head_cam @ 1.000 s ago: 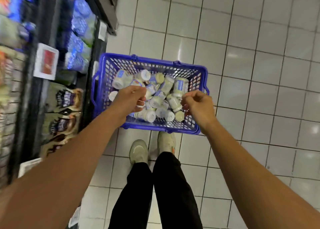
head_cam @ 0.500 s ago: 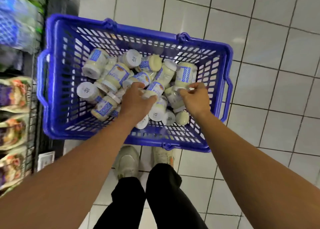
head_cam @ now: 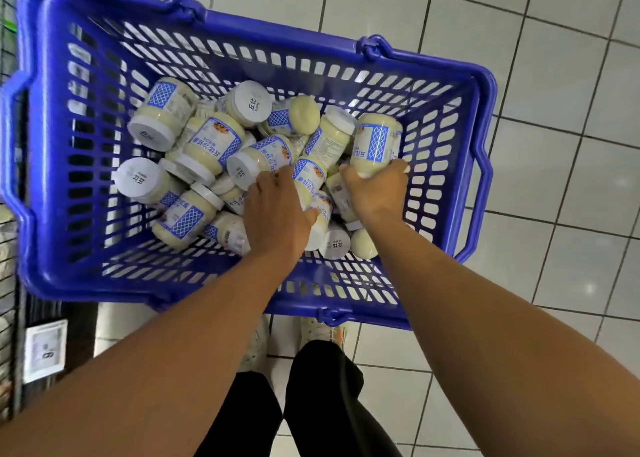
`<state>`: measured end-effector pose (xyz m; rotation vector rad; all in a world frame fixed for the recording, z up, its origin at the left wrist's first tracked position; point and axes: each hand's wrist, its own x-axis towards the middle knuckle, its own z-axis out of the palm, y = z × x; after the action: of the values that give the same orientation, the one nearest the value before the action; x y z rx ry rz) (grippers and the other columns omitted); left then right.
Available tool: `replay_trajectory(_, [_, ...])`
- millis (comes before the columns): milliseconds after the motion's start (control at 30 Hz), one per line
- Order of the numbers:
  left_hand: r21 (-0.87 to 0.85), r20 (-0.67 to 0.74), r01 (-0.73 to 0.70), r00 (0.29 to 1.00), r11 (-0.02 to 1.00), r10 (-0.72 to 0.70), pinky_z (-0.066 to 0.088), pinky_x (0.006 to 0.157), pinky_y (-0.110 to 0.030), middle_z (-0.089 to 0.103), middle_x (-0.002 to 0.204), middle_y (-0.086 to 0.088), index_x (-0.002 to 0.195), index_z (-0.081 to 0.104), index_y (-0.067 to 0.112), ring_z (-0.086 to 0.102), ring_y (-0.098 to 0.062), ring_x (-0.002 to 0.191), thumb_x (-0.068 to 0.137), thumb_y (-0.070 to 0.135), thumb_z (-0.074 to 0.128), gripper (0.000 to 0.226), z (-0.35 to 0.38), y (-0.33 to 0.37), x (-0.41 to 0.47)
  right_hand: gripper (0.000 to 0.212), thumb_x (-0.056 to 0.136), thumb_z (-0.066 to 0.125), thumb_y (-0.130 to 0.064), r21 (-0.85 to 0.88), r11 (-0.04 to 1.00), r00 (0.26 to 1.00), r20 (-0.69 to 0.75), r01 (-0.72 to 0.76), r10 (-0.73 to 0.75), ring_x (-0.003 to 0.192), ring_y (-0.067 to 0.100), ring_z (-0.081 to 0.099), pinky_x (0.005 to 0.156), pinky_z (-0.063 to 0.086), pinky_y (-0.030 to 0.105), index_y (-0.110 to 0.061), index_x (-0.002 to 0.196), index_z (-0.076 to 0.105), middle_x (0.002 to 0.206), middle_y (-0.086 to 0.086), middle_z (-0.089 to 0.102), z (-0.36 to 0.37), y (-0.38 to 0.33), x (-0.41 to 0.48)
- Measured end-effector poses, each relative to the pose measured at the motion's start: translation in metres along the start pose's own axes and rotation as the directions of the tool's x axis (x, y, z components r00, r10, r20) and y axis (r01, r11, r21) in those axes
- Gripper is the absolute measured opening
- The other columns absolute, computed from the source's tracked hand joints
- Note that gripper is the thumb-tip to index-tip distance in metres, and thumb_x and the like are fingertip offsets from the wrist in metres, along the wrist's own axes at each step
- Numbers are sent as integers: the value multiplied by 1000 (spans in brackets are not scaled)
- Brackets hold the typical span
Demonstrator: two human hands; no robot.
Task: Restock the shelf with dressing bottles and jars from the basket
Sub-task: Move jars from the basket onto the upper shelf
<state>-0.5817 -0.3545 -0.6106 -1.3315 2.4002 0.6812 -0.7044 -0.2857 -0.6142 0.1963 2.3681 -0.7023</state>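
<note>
The jar [head_cam: 377, 141] in the right hand [head_cam: 377, 190] lies at the right edge of the heap, inside the basket [head_cam: 277, 27]. Its long axis runs almost straight away from the person. The rounded far end points to the far wall, and the near end is buried in the palm. The fingers and thumb wrap its lower half, one to each side.

A second jar [head_cam: 310, 176] lies just left of it and nearly parallel, with its white lid toward the person. The left hand [head_cam: 273, 211] curls over it, fingers on the left flank and thumb pressed on the right.

The other jars [head_cam: 207, 141] are piled every way, some on their sides and some lid up. The heap fills the middle and the near right of the basket.

Bare slatted bottom shows along the left wall and in the near left corner. A narrower strip shows between the right hand and the right wall. The side handle [head_cam: 485, 176] hangs folded down outside that wall.

The basket stands on white floor [head_cam: 554, 127], which is open to the right and beyond. Its left side is close against the shelf [head_cam: 8, 318], where a price tag [head_cam: 45, 352] hangs. The person's shoes [head_cam: 323, 332] are just beside the near wall.
</note>
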Motion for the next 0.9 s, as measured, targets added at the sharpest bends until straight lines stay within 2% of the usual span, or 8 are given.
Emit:
replay_trajectory(100, [-88,16,28,1000,996,-27,47,81,-42,47,127,-14,136,42,18,54,-33,112,81,41,78,70,-2,1,3,67,80,79,-38,17,1000,1000,-15,24,-24,103,31,61,88,53,48,-5,126,43,121,14,55,-3,3,-3])
replay_trajectory(267, [-381,18,26,1000,924,-21,39,87,-33,50,126,-10,135,48,24,49,-28,113,70,31,86,76,-8,-4,5,49,76,79,-32,105,994,997,-65,44,-37,95,28,64,80,56,41,-11,110,51,111,11,63,-13,7,-11])
replay_trajectory(367, [-485,10,32,999,874,-31,39,89,-32,53,126,-6,133,49,25,48,-25,113,69,25,87,74,-13,-5,6,49,74,81,-29,152,985,995,-71,83,-73,97,28,63,79,55,38,-14,111,51,112,11,62,-16,9,-20])
replay_trajectory(467, [-500,-20,-10,1000,866,0,41,90,-30,54,126,-3,128,54,22,51,-22,110,71,20,87,66,-16,-7,3,53,74,83,-24,210,967,989,-59,143,-133,95,22,64,78,55,33,-21,110,45,111,8,62,-18,7,-27])
replay_trajectory(633, [-537,-60,-43,998,843,12,30,82,-2,54,127,-2,130,54,17,41,-1,102,69,17,89,70,-16,-11,5,54,75,84,-19,274,932,971,-38,236,-235,95,14,62,75,51,15,-20,117,50,109,1,62,-23,5,-29])
replay_trajectory(700, [-532,-90,-63,996,844,18,25,83,6,51,129,-5,131,53,18,35,3,102,66,15,90,76,-17,-12,8,61,74,85,-20,289,925,968,-27,248,-251,99,11,60,82,51,19,-19,123,49,113,-3,59,-25,5,-28])
replay_trajectory(800, [-562,-116,-72,993,824,7,28,82,5,49,124,1,129,52,22,40,-4,105,64,15,91,77,-20,-11,12,69,71,88,-18,324,915,968,-9,240,-251,104,8,58,91,51,26,-19,126,46,117,-3,57,-28,5,-21])
replay_trajectory(900, [-677,-109,-37,993,735,-51,40,76,-3,55,113,12,118,54,28,52,-7,101,64,16,90,66,-24,-8,21,62,67,89,-13,352,910,967,47,218,-250,93,-3,58,79,52,15,-19,117,52,109,-6,59,-30,4,-14])
